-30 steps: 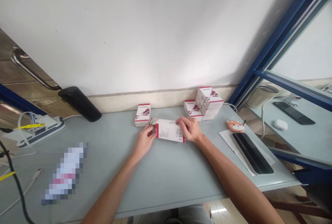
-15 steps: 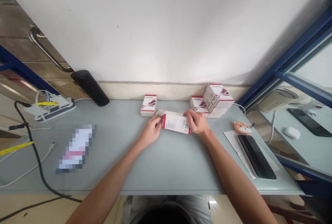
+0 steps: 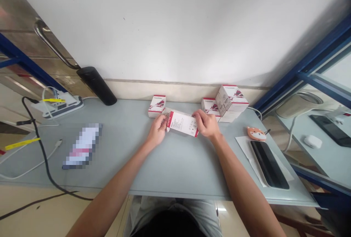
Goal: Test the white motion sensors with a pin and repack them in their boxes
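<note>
A white and red cardboard box (image 3: 182, 123) is held between my two hands above the middle of the table, its printed side facing me. My left hand (image 3: 158, 130) closes on its left end, where a small white flap sticks out by the fingers. On the right end, my right hand (image 3: 207, 123) grips with the thumb in front and fingers behind. Just beyond my left hand a similar small box (image 3: 157, 106) stands on the table. Past my right hand is a group of matching boxes (image 3: 231, 100), some stacked.
On the grey table (image 3: 175, 171) at left lie a pixelated flat item (image 3: 83, 145), a power strip (image 3: 63, 105) and cables. A black cylinder (image 3: 97, 85) leans at the wall. At right are a phone (image 3: 269, 164) on paper and an orange animal-faced item (image 3: 256, 134).
The view has shifted slightly. Both hands still hold the box, which is now tilted more, its right end lower. A white flap shows at its left end.
</note>
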Tool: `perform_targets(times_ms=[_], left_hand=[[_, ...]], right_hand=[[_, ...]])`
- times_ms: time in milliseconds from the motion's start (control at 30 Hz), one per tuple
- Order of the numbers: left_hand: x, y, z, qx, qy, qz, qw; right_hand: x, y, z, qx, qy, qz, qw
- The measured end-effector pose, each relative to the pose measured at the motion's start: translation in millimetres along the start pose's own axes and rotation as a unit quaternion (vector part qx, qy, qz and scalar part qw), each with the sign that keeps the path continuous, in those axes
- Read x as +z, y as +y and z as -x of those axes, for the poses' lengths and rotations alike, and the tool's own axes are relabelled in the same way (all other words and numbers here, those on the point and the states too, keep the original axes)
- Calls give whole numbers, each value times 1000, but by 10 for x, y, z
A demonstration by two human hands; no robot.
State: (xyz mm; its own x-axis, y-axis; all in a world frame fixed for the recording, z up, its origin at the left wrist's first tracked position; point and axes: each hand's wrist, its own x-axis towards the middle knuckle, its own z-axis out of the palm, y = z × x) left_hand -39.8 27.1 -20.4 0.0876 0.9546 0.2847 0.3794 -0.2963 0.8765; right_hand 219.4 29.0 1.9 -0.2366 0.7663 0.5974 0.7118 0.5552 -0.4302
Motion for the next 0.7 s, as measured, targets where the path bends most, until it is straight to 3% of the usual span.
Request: perform_targets(times_ms=[333,533,600,700], left_hand=[[40,29,29,21,99,31,994],[-127,30,13,40,173,15,984],[-177,83,47,61,192,0,979],[-163,213,128,97,212,-30,972]], right_hand=[[-130,-38,-16,9,40,-16,999],[-374,147,-5,82,118,-41,989],[-425,150,-8,94,115,-59,987],[-366,8,-34,77,59,-98,990]])
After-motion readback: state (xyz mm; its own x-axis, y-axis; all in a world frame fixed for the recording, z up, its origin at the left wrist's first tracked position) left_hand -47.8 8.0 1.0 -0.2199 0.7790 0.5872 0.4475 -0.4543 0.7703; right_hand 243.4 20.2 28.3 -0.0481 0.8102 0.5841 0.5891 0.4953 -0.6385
